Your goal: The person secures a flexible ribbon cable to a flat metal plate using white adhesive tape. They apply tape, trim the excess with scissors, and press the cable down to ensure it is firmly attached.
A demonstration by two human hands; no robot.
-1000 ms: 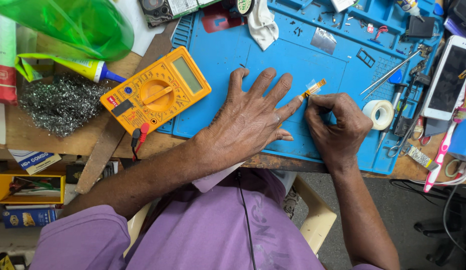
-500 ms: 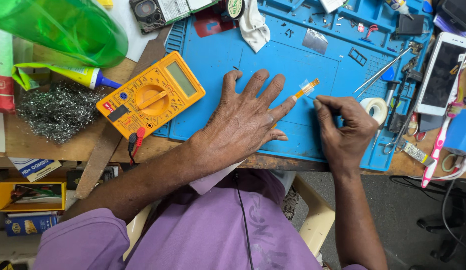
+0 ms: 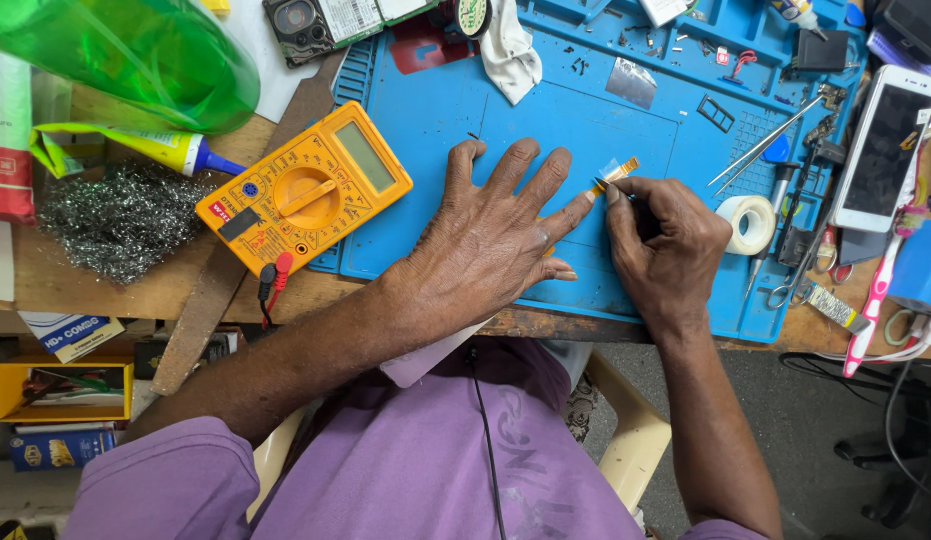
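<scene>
My left hand lies flat with fingers spread on the blue work mat, its forefinger tip pressing down a small orange flex strip. My right hand is curled beside it, thumb and forefinger pinched at the strip's near end; a thin dark tip shows between them, but I cannot make out the tool. A yellow multimeter sits to the left of my left hand, half on the mat.
A white tape roll, tweezers and scissors lie right of my right hand. A white phone sits far right. Steel wool, a glue tube, a green bag and a circuit board are at left.
Both hands hold nearly the same pose on the strip; the view has shifted slightly, and my right hand's fingers have closed in tighter at the strip's end.
</scene>
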